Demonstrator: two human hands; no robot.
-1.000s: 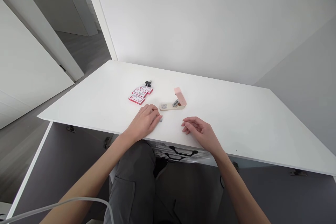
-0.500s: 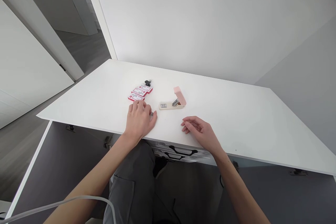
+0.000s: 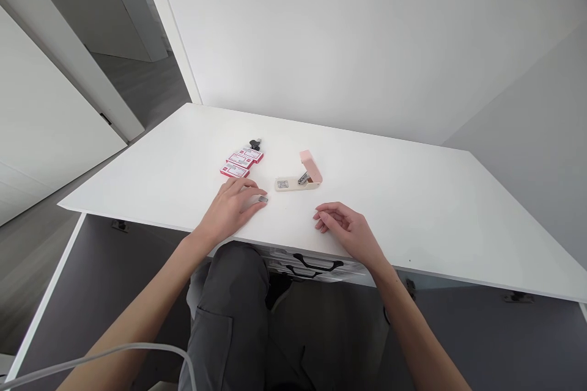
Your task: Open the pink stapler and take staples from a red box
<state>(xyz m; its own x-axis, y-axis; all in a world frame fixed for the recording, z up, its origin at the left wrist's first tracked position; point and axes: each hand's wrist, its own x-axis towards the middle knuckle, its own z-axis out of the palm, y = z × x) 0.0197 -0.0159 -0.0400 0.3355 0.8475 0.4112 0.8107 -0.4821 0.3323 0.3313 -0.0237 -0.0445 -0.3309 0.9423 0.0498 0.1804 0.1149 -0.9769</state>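
A small grey strip of staples (image 3: 263, 199) shows between the thumb and index finger of my left hand (image 3: 229, 208), low over the white tabletop (image 3: 431, 208). Just to the right lies a stapler (image 3: 293, 184) with a cream base; its pink top arm is swung up, baring the metal magazine. My right hand (image 3: 346, 229) rests near the front edge, fingers loosely curled together with nothing seen in them. Beyond my left hand, several red-and-white staple boxes (image 3: 238, 162) lie side by side, and a small black object (image 3: 255, 144) touches their far end.
A white wall (image 3: 321, 43) rises behind the tabletop. Beneath its front edge are drawers with black handles (image 3: 318, 265) and open cupboard space. My knee (image 3: 236, 275) is under the edge at the left. A pale cable (image 3: 132, 347) crosses the lower left.
My left hand has turned and shifted slightly left, so its thumb and index finger now show with the strip between them. My right hand keeps its pose. The view has moved a little.
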